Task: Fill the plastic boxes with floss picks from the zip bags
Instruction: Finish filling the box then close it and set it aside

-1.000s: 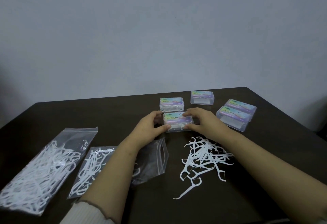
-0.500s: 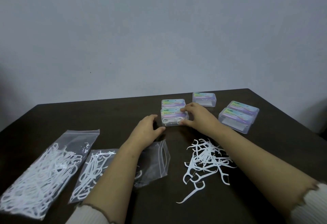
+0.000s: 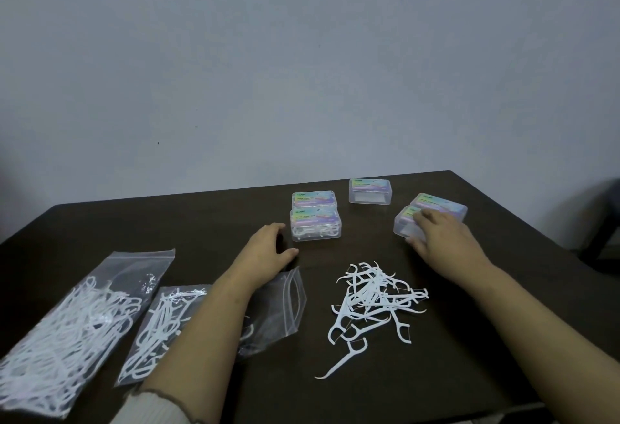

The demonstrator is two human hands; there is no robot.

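A: What's furthest left on the tabletop [image 3: 201, 215]?
B: A full bag [image 3: 63, 329] of floss picks, flat on the dark wood. Just right of it lies a second bag [image 3: 161, 323] with fewer picks, and the left forearm crosses over an open, nearly empty bag [image 3: 285, 306].

A: And the left hand [image 3: 265, 256]?
B: Resting on the tabletop with fingers loosely spread, holding nothing. Its fingertips are near a filled box [image 3: 315, 227], apart from it. Another box [image 3: 313, 199] sits just behind that one, the two touching or nearly so.

A: What's in the middle?
B: A loose pile of picks [image 3: 375, 299] on the bare wood, between the two forearms, with one stray pick [image 3: 345, 360] at its near edge.

A: Further right?
B: A clear box [image 3: 370, 191] stands alone near the far edge. Right of it are two more boxes side by side. The right hand [image 3: 443, 239] lies over the nearer box [image 3: 404, 224], fingers on its lid and thumb at its near side, gripping it. The back box [image 3: 443, 204] sits just behind, touching it or nearly so.

A: Is the gripped box lifted?
B: I cannot tell.
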